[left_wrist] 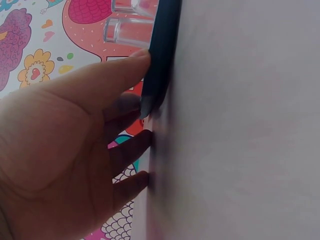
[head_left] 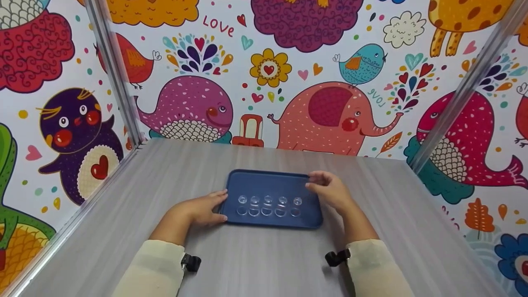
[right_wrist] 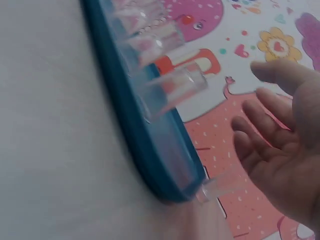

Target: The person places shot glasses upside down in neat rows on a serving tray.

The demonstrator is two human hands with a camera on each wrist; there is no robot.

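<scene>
A blue tray (head_left: 268, 183) lies on the table with a row of several small clear glasses (head_left: 268, 205) on it. They look upside down, thick ends up. My left hand (head_left: 202, 209) is at the tray's left side; its thumb and fingertips touch the edge. In the left wrist view that thumb (left_wrist: 132, 65) rests against the tray's rim, other fingertips near the table. My right hand (head_left: 332, 192) hovers by the far right corner, fingers loosely bent. The right wrist view shows it apart from the glasses (right_wrist: 175, 92), holding nothing visible.
The grey tabletop (head_left: 255, 264) extends around the tray, with a patterned wall (head_left: 264, 103) behind it. A blurred clear piece (right_wrist: 217, 187) shows past the tray's end in the right wrist view. Metal posts (head_left: 117, 78) stand at the back corners.
</scene>
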